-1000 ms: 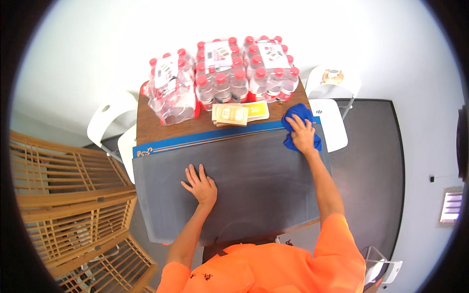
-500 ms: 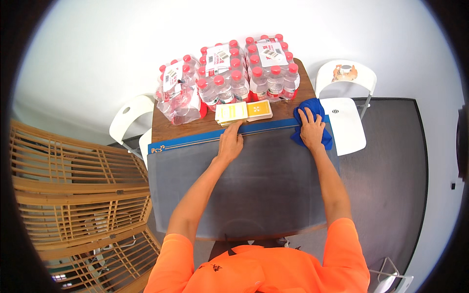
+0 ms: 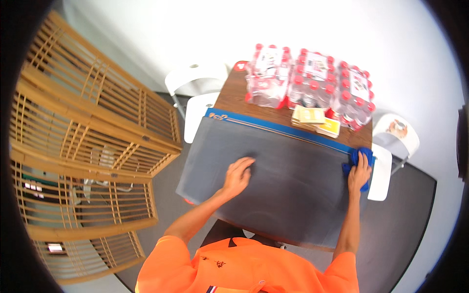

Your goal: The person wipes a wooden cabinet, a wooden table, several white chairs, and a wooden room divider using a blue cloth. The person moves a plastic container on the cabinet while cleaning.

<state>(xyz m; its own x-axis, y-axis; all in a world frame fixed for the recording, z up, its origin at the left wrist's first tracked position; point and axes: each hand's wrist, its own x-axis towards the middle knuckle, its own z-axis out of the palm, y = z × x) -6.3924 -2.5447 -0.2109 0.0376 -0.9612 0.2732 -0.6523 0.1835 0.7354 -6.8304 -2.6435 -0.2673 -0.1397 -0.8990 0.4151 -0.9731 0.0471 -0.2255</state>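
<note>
A dark grey mat (image 3: 273,180) with a blue band along its far side covers the near part of a wooden table (image 3: 234,95). At the mat's far right corner, my right hand (image 3: 360,174) grips a crumpled blue cloth (image 3: 362,154), the fingers pressed onto it. My left hand (image 3: 238,177) is over the left half of the mat, empty, with its fingers loosely extended; whether it touches the surface I cannot tell. Stacks of yellow cards (image 3: 311,116) lie just beyond the blue band.
Three plastic-wrapped packs of red-capped bottles (image 3: 312,80) stand at the table's back. White folding chairs flank it, one at left (image 3: 198,115) and one at right (image 3: 381,173). A slatted wooden screen (image 3: 93,141) stands at the left.
The view has turned, so the table appears further right and tilted. My left hand has left the mat's far edge near the cards and moved nearer and left. My right hand stays on the cloth.
</note>
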